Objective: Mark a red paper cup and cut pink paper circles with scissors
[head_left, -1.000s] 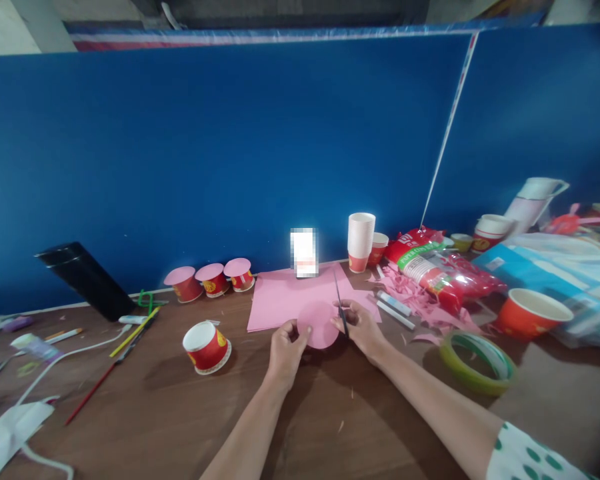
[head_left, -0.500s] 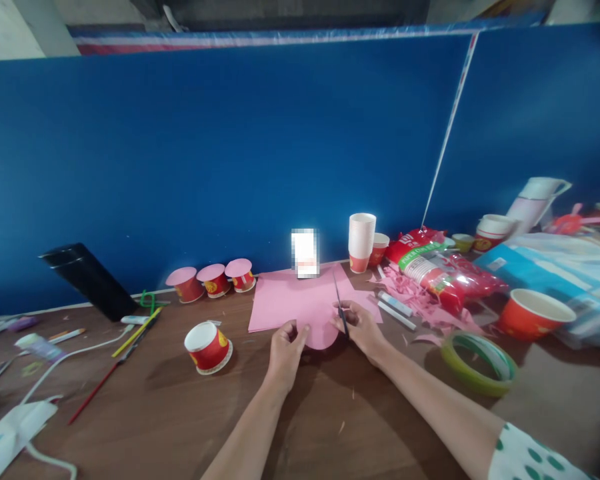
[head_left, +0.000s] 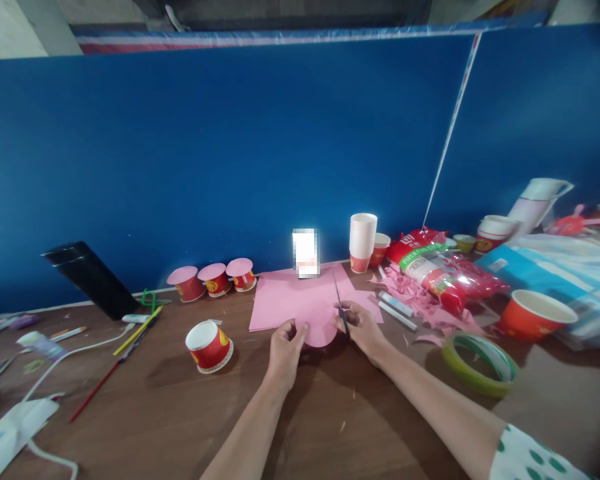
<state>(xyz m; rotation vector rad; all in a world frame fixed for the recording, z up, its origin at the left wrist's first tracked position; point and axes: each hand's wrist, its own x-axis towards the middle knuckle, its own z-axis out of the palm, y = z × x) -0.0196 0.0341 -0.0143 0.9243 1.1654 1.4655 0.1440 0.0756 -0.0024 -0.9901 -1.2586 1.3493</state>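
Observation:
Between my hands is a rounded piece of pink paper [head_left: 321, 331], its lower edge curved. My left hand [head_left: 286, 355] pinches the piece at its left side, thumb on top. In my right hand [head_left: 364, 331] are dark-handled scissors [head_left: 344, 319], their blades pointing away from me; its fingertips reach the right edge of the rounded piece. Beneath and beyond it lie pink paper sheets [head_left: 273, 300], so the piece's far edge is hard to make out. A red paper cup with a white rim [head_left: 210, 347] stands left of my left hand.
Several red cups topped with pink discs [head_left: 214, 280] line the blue partition [head_left: 260, 147]. A cup stack [head_left: 363, 243], pink scraps [head_left: 410, 287], a red bag [head_left: 430, 267] and a tape roll [head_left: 480, 363] are on the right. A black bottle [head_left: 90, 280] leans at left.
The camera view has shifted very slightly. Both hands keep their grip, and the rounded paper's lower edge sits a touch higher.

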